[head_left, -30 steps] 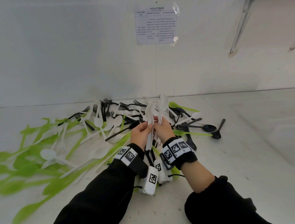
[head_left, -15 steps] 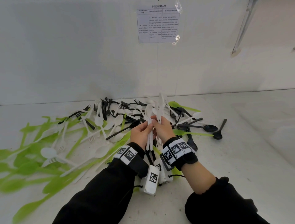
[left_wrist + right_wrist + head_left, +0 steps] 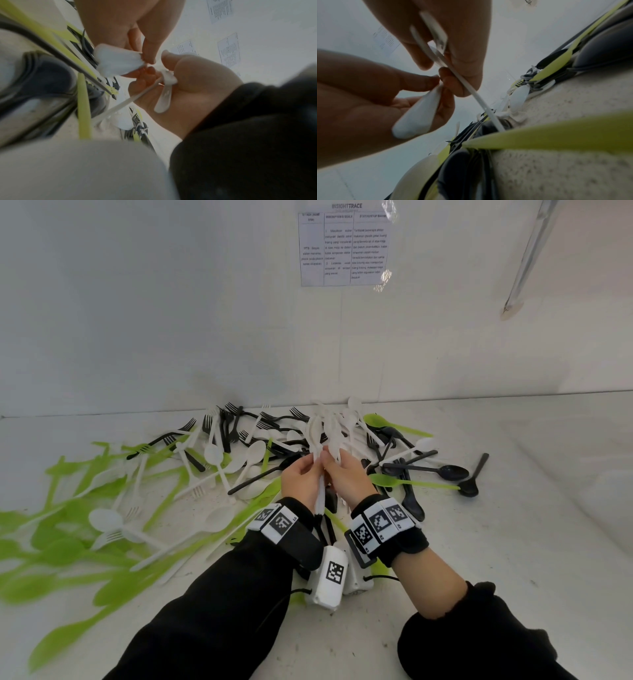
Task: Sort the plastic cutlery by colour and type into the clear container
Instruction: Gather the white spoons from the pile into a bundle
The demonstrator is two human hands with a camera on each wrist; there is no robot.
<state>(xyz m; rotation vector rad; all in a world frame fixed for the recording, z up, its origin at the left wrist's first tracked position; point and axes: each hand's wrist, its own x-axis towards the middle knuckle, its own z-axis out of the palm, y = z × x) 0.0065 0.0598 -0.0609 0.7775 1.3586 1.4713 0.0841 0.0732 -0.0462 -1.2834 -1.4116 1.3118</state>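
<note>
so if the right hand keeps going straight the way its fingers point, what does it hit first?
Probably the heap of white and black cutlery behind the white spoons that the right hand holds; beyond that, the wall. Depth is hard to judge.

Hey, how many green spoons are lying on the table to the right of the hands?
2. The back green spoon lies near the wall. The front green spoon lies beside the right hand, handle pointing right. Others may be hidden underneath.
</note>
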